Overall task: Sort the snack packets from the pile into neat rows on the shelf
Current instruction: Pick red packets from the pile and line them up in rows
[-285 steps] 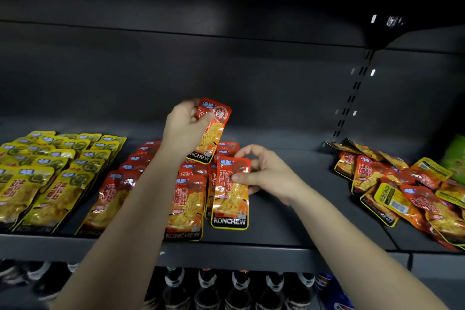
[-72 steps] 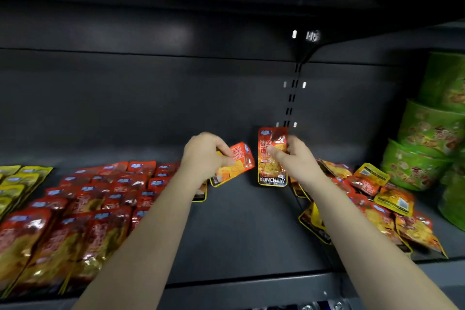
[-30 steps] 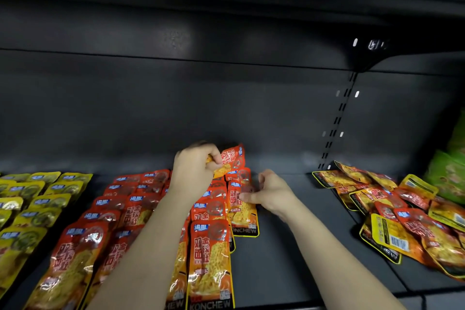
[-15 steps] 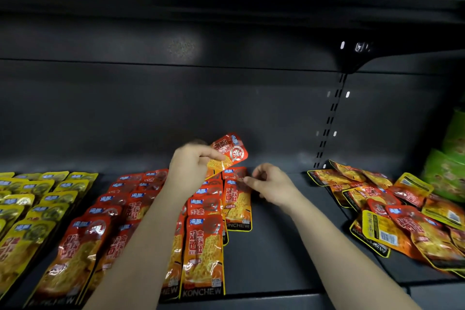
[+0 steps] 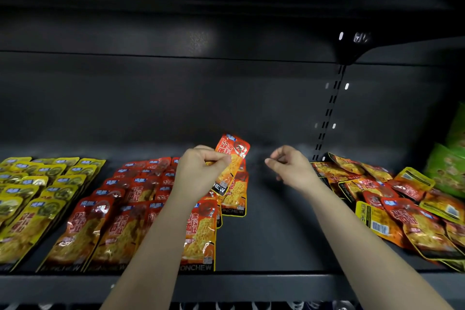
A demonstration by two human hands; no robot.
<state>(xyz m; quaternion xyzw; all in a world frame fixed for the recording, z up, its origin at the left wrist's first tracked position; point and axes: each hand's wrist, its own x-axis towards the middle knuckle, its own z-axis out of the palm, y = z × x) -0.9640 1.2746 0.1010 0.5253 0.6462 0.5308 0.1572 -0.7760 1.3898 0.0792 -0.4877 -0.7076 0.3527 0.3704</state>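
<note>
Head view: the lower part of the red packet is covered by the left hand, and its lettering is blurred. The red rows are partly hidden behind the left forearm; the yellow rows and green packs are cut off by the frame edges. The packet is pinched above the rightmost red row, its long axis tilted, top end up and to the right. The right hand is held loosely curled, gripping nothing, over the bare shelf between the rows and the pile.
</note>
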